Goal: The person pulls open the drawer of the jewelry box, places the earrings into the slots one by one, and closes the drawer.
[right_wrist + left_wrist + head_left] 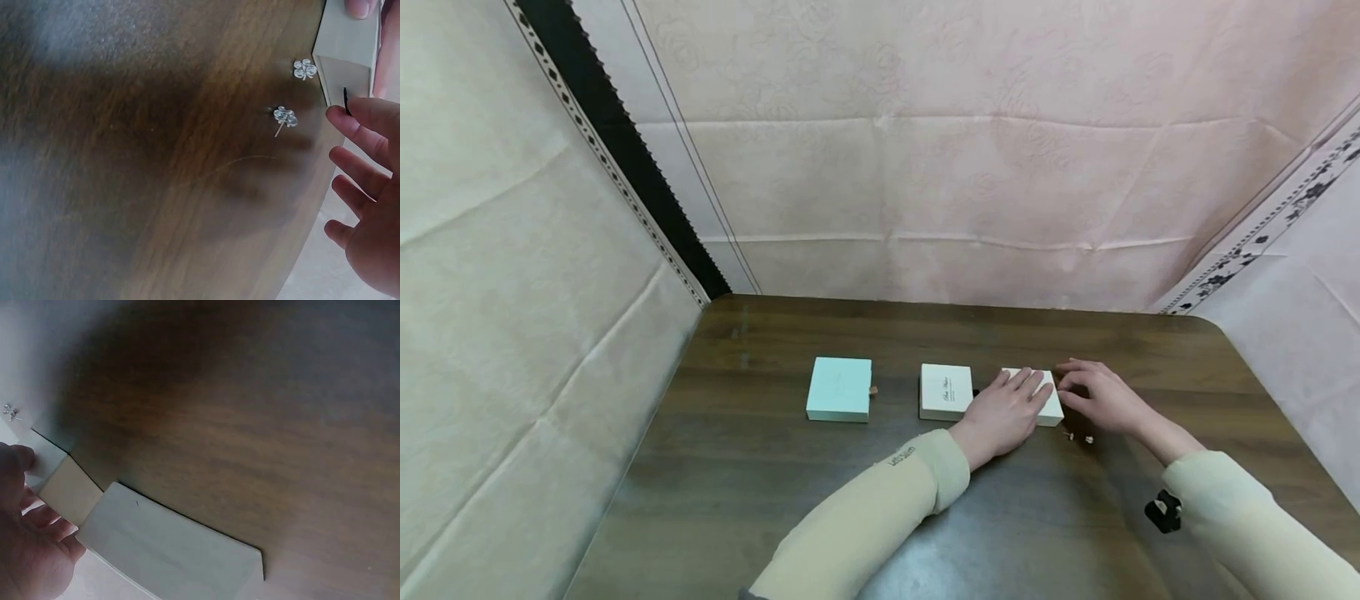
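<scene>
My left hand [1006,414] lies over the right-hand white box [1051,408]; its thumb touches the near side and its fingers spread across the top. At that box's right end is my right hand [1103,398]. Its thumb and index finger pinch a small black ribbon tab [347,103] on the end face, while the other fingers stay apart from the box. Just in front, on the table, lie two flower-shaped stud earrings [304,69] with clear stones. The box's far side is hidden.
Left of the held box sits another white box [946,390] with dark lettering, its black tab partly hidden by my left hand. Further left is a turquoise box [839,390] with a brown tab. The brown wooden table [715,492] meets pale cloth hangings [925,183] behind.
</scene>
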Tool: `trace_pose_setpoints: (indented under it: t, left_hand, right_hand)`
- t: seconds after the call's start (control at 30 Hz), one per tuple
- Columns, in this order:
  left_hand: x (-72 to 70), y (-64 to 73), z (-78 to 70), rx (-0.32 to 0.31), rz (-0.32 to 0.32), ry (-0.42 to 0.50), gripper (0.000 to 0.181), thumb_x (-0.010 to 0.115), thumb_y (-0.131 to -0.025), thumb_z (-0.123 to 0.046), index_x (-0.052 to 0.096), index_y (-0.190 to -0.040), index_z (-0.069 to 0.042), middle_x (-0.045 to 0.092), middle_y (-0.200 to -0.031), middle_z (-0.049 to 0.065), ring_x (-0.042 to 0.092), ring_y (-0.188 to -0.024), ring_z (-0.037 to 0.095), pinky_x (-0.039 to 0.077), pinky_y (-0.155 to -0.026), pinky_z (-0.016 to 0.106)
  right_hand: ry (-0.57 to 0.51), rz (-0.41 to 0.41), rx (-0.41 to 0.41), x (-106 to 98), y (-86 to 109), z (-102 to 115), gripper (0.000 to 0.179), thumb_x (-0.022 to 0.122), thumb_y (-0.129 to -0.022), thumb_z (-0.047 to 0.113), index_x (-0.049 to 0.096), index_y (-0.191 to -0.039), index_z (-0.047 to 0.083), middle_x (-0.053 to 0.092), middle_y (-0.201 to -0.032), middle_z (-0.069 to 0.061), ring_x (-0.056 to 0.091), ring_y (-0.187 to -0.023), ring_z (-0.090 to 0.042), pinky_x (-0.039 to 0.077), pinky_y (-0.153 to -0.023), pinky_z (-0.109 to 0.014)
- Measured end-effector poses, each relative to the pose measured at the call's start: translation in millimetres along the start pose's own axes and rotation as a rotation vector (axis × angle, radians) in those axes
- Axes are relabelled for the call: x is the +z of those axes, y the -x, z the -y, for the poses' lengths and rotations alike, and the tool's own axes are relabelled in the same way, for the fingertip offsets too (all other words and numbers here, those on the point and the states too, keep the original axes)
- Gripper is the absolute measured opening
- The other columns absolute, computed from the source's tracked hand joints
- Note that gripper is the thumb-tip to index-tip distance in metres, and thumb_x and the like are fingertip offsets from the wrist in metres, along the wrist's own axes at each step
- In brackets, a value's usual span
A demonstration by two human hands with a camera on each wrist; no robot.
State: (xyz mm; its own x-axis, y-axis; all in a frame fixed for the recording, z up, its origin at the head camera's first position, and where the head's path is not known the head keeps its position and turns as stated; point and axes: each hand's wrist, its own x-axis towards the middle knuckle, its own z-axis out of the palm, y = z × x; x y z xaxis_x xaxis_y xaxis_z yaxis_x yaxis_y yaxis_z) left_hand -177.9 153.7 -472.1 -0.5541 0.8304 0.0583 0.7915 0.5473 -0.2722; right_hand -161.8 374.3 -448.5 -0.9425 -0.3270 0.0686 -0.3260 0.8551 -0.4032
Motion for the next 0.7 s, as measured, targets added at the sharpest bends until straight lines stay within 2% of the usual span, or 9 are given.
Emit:
trace_pose_setpoints:
  t: [0.17, 0.33, 0.6, 0.7]
  left_hand:
    - [1.1, 0.1, 0.9, 0.006, 0.012, 0.001, 0.056, 0.040, -0.117, -0.043, 0.034, -0.169, -0.024, 0.033, -0.174, -0.001, 0.032, -0.159, 0.015, 0.033, -0.126, 0.034]
    - [0.5, 0.0, 0.8, 0.016, -0.008, -0.031, 0.056, 0.041, -0.116, -0.044, 0.036, -0.168, -0.025, 0.035, -0.173, -0.001, 0.035, -0.158, 0.015, 0.036, -0.124, 0.034]
    - [-4.6, 1.4, 1.7, 0.017, 0.010, -0.005, 0.055, 0.042, -0.116, -0.043, 0.037, -0.168, -0.025, 0.036, -0.173, -0.002, 0.035, -0.158, 0.013, 0.037, -0.124, 0.034]
    - [-5.6, 1.1, 2.8, 0.019, 0.020, 0.000, 0.055, 0.042, -0.116, -0.042, 0.036, -0.169, -0.027, 0.035, -0.173, -0.002, 0.034, -0.158, 0.013, 0.037, -0.124, 0.034]
  right_hand:
    - [0.001, 0.013, 0.004, 1.9, -2.0, -2.6, 0.015, 0.073, -0.100, 0.005, 0.074, -0.087, 0.013, 0.064, -0.136, -0.035, 0.046, -0.137, -0.062, 0.036, -0.106, -0.078]
    - [0.008, 0.002, -0.005, 2.2, -0.6, -3.0, 0.017, 0.074, -0.098, 0.003, 0.073, -0.085, 0.014, 0.064, -0.136, -0.034, 0.046, -0.137, -0.062, 0.037, -0.106, -0.077]
    - [0.045, -0.046, -0.030, 1.8, 3.3, -5.5, 0.022, 0.074, -0.092, -0.002, 0.070, -0.080, 0.017, 0.066, -0.133, -0.032, 0.050, -0.136, -0.060, 0.033, -0.109, -0.079]
    - [0.061, -0.069, -0.043, 0.7, 5.3, -7.1, 0.023, 0.075, -0.090, -0.002, 0.069, -0.078, 0.017, 0.068, -0.131, -0.031, 0.052, -0.134, -0.059, 0.035, -0.107, -0.077]
